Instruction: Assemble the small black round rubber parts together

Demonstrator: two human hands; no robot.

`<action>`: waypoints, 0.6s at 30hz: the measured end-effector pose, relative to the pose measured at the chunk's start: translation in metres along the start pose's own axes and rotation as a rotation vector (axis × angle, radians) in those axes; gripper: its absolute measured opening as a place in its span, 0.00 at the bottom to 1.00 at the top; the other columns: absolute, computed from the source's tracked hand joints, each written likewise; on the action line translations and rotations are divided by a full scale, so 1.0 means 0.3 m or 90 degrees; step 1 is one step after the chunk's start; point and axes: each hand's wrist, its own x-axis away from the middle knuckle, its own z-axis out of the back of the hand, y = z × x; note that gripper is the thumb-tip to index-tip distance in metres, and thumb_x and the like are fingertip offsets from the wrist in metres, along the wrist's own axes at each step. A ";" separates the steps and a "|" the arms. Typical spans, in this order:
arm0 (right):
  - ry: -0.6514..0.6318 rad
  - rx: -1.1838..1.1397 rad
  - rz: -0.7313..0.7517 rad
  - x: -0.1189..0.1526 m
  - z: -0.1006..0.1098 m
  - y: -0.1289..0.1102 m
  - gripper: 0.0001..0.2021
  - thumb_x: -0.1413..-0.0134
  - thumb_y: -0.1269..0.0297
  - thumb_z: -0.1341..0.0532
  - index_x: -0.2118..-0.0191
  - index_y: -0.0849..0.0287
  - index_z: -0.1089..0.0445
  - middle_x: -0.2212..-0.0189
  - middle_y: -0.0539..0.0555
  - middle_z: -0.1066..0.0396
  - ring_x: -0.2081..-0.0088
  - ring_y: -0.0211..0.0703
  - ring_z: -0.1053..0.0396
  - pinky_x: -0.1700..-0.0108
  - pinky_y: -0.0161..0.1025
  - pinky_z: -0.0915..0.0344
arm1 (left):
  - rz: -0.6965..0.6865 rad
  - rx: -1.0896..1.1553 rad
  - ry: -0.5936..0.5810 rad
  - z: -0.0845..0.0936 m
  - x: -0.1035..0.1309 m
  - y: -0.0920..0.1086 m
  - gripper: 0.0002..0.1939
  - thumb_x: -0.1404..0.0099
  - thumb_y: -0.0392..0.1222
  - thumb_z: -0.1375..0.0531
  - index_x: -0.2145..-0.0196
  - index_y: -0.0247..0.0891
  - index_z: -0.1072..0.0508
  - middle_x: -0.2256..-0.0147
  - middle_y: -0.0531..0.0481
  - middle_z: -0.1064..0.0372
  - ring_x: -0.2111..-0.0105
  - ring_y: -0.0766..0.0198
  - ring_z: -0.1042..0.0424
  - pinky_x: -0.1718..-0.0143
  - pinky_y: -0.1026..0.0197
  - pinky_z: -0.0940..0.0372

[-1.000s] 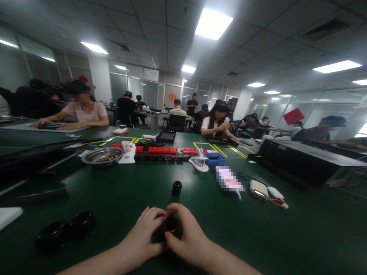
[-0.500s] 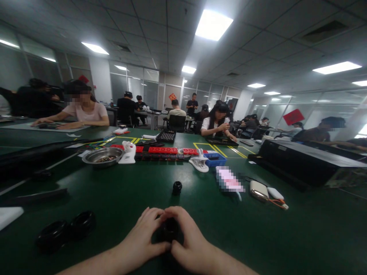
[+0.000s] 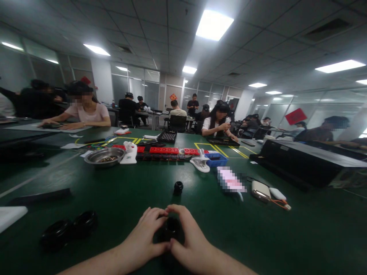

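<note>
On green table (image 3: 120, 194) under ceiling lights (image 3: 213, 23), both hands' fingers (image 3: 156, 215) clamped around black cylinder (image 3: 172, 228).

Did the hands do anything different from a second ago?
Hardly. Both the left hand and the right hand still cup the small black part between them; the fingertips shifted only slightly. The other black part stays put on the green table.

Steel bowl (image 3: 104, 156) far left, blue tray (image 3: 216, 159) mid-table, two black rings (image 3: 69, 232) near left, power bank (image 3: 260, 191) right.
</note>
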 end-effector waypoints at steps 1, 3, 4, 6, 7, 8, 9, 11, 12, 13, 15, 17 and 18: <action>0.025 0.015 -0.020 -0.002 -0.002 0.002 0.30 0.65 0.80 0.44 0.49 0.60 0.46 0.52 0.57 0.41 0.50 0.47 0.42 0.47 0.44 0.46 | 0.004 -0.001 -0.005 0.002 0.000 0.002 0.19 0.48 0.47 0.38 0.57 0.45 0.31 0.53 0.48 0.38 0.51 0.50 0.41 0.45 0.41 0.58; 0.073 0.047 -0.065 -0.008 -0.011 0.011 0.28 0.64 0.76 0.40 0.52 0.61 0.44 0.56 0.57 0.39 0.53 0.48 0.41 0.50 0.46 0.43 | 0.008 0.001 -0.006 0.008 -0.001 0.012 0.17 0.48 0.46 0.38 0.59 0.45 0.30 0.54 0.48 0.38 0.52 0.51 0.41 0.45 0.41 0.57; 0.087 0.058 -0.089 -0.010 -0.017 0.017 0.27 0.64 0.74 0.38 0.53 0.61 0.43 0.58 0.57 0.38 0.55 0.49 0.40 0.52 0.46 0.42 | 0.007 0.004 -0.004 0.011 -0.001 0.018 0.16 0.47 0.46 0.38 0.59 0.45 0.30 0.55 0.49 0.37 0.52 0.52 0.40 0.45 0.42 0.57; 0.092 0.059 -0.114 -0.010 -0.026 0.026 0.26 0.64 0.73 0.38 0.54 0.61 0.43 0.61 0.56 0.38 0.58 0.48 0.38 0.55 0.45 0.40 | 0.007 0.010 -0.001 0.016 -0.001 0.028 0.16 0.47 0.46 0.38 0.59 0.45 0.30 0.55 0.49 0.37 0.53 0.52 0.40 0.45 0.42 0.56; 0.082 0.050 -0.107 -0.007 -0.028 0.027 0.26 0.63 0.75 0.39 0.54 0.61 0.43 0.61 0.55 0.37 0.58 0.47 0.38 0.54 0.44 0.40 | 0.007 0.012 -0.002 0.017 -0.001 0.031 0.16 0.47 0.45 0.38 0.59 0.45 0.30 0.55 0.49 0.37 0.53 0.52 0.39 0.45 0.42 0.57; 0.065 0.037 -0.086 -0.004 -0.027 0.026 0.26 0.62 0.77 0.41 0.53 0.60 0.44 0.60 0.55 0.37 0.58 0.46 0.37 0.53 0.44 0.40 | 0.007 0.014 -0.002 0.018 0.000 0.032 0.18 0.48 0.44 0.38 0.58 0.45 0.31 0.55 0.49 0.37 0.53 0.52 0.40 0.45 0.42 0.57; 0.041 0.023 -0.055 0.000 -0.024 0.022 0.27 0.63 0.79 0.43 0.52 0.59 0.45 0.59 0.54 0.37 0.56 0.45 0.38 0.52 0.43 0.41 | 0.005 0.015 -0.002 0.017 0.000 0.030 0.19 0.48 0.43 0.38 0.56 0.45 0.32 0.55 0.49 0.37 0.53 0.52 0.39 0.45 0.42 0.57; -0.004 0.004 0.001 0.006 -0.016 0.014 0.31 0.65 0.82 0.46 0.50 0.58 0.47 0.54 0.54 0.39 0.52 0.43 0.40 0.48 0.41 0.44 | -0.002 0.015 0.004 0.013 0.001 0.024 0.22 0.48 0.43 0.38 0.54 0.46 0.33 0.55 0.49 0.37 0.52 0.53 0.40 0.44 0.43 0.57; -0.015 0.004 0.013 0.007 -0.012 0.010 0.32 0.66 0.82 0.46 0.49 0.58 0.47 0.53 0.54 0.40 0.51 0.43 0.41 0.47 0.41 0.46 | -0.003 0.014 0.006 0.011 0.002 0.020 0.22 0.48 0.43 0.38 0.54 0.46 0.33 0.54 0.49 0.37 0.52 0.52 0.40 0.44 0.43 0.56; -0.009 0.009 0.010 0.007 -0.010 0.009 0.33 0.66 0.82 0.46 0.48 0.58 0.48 0.52 0.55 0.41 0.50 0.44 0.42 0.46 0.42 0.46 | -0.001 0.012 0.006 0.009 0.001 0.016 0.22 0.49 0.44 0.38 0.55 0.45 0.33 0.54 0.49 0.37 0.52 0.52 0.40 0.44 0.43 0.57; 0.035 0.031 -0.025 0.003 -0.013 0.011 0.31 0.64 0.79 0.42 0.49 0.60 0.47 0.53 0.57 0.40 0.51 0.46 0.42 0.48 0.44 0.45 | 0.008 0.009 0.002 0.008 0.000 0.013 0.20 0.49 0.45 0.38 0.57 0.45 0.31 0.54 0.49 0.38 0.51 0.51 0.41 0.44 0.41 0.58; 0.077 0.055 -0.071 -0.002 -0.020 0.018 0.28 0.64 0.75 0.39 0.52 0.60 0.44 0.57 0.57 0.39 0.54 0.48 0.40 0.51 0.46 0.42 | 0.011 0.010 0.000 0.009 -0.002 0.016 0.18 0.49 0.45 0.38 0.58 0.45 0.31 0.54 0.49 0.37 0.52 0.51 0.40 0.44 0.41 0.58; 0.086 0.060 -0.088 -0.004 -0.023 0.021 0.27 0.64 0.74 0.38 0.53 0.60 0.43 0.59 0.56 0.38 0.56 0.48 0.39 0.52 0.46 0.41 | 0.009 0.011 0.000 0.011 -0.002 0.018 0.18 0.48 0.46 0.38 0.58 0.45 0.31 0.55 0.49 0.37 0.52 0.51 0.40 0.44 0.41 0.58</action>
